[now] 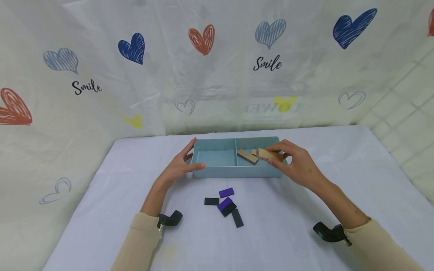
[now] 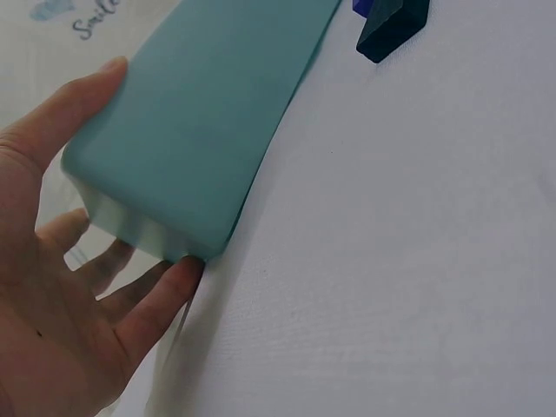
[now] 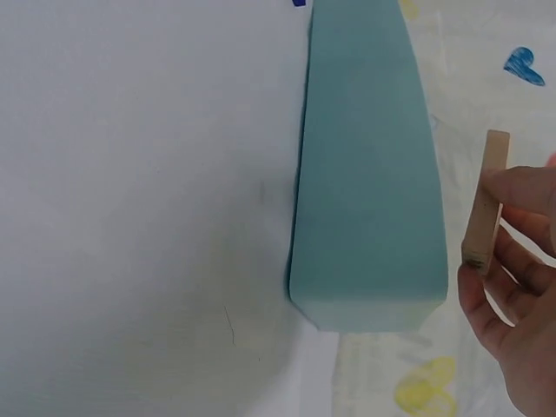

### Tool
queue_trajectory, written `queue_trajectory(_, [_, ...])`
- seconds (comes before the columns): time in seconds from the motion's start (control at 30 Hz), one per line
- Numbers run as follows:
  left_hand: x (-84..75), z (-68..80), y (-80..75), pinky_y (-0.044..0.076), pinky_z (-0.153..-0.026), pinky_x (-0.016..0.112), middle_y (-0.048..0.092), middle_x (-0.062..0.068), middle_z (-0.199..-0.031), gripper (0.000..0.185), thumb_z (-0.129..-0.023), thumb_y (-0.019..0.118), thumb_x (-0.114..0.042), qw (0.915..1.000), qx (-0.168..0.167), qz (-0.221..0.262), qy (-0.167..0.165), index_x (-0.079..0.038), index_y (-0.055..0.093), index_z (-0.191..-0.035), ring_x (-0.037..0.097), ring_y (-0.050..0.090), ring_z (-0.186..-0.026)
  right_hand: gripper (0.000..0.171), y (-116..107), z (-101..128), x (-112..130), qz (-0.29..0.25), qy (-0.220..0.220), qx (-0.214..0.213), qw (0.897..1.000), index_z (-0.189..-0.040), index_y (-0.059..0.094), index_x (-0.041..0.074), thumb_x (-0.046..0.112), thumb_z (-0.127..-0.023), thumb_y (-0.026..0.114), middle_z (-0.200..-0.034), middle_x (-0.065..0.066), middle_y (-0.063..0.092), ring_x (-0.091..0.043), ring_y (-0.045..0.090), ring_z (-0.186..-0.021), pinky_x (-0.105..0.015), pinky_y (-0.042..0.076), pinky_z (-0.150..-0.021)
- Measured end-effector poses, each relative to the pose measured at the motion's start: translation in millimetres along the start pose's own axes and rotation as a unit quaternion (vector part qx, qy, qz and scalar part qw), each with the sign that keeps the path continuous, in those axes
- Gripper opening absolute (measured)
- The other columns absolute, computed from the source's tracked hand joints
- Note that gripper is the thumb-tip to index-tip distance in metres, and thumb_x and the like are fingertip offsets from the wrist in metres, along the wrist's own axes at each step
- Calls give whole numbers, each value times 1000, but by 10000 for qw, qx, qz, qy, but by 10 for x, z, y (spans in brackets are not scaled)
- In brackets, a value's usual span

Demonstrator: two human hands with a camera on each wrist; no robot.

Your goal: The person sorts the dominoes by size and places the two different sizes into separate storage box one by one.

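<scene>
A blue-green two-compartment box (image 1: 217, 172) stands on the white-covered table. My left hand (image 1: 176, 167) holds its left end, thumb on the front rim and fingers along the end wall; the left wrist view shows this hand (image 2: 78, 261) around the box's corner. My right hand (image 1: 298, 162) pinches a plain wooden block (image 1: 266, 154) over the right compartment. In the right wrist view the block (image 3: 488, 200) sits between thumb and fingers, above the box. Inside the right compartment lie another wooden block (image 1: 247, 156) and part of one more (image 1: 254, 152). The left compartment is bare.
In front of the box lie several small blocks: a purple one (image 1: 226, 192), a black one (image 1: 211, 201), another black one (image 1: 237, 218), and an overlapping purple (image 1: 225, 203) and black pair. A printed curtain (image 1: 223, 75) hangs behind the table.
</scene>
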State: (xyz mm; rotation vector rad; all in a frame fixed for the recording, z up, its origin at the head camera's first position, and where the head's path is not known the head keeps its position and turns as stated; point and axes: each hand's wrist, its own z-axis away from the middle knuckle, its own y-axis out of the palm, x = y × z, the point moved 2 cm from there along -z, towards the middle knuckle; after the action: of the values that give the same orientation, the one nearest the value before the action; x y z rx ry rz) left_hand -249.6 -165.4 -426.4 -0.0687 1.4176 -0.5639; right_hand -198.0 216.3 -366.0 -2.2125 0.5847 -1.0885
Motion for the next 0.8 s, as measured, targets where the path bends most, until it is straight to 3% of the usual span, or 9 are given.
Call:
queue_trajectory(0.3, [-22, 2, 15, 24, -122, 74, 14, -10, -176, 105, -84, 85, -43, 10000, -8, 27, 27, -54, 17, -163, 32, 27, -161, 32, -28, -56, -59, 282, 32, 269, 9992, -117, 76, 11, 4, -86, 84, -103, 1, 72, -11, 63, -91, -30, 58, -77])
queue_trajectory(0.53, [-16, 9, 18, 23, -122, 74, 14, -8, -176, 106, -84, 86, -42, 10000, -8, -8, 55, -53, 16, -163, 33, 27, -161, 31, -8, -75, -85, 415, 215, 573, 9973, -119, 76, 12, 8, -88, 82, -105, 0, 72, -14, 65, -92, -30, 59, -82])
queue_trajectory(0.8, [-7, 7, 0, 23, -123, 72, 15, -12, -175, 103, -84, 86, -42, 10000, -22, 48, -13, -59, 19, -160, 29, 27, -161, 30, -12, -74, -105, 531, 467, 903, 9934, -118, 76, 9, 6, -89, 81, -109, -4, 73, -18, 64, -96, -48, 57, -88])
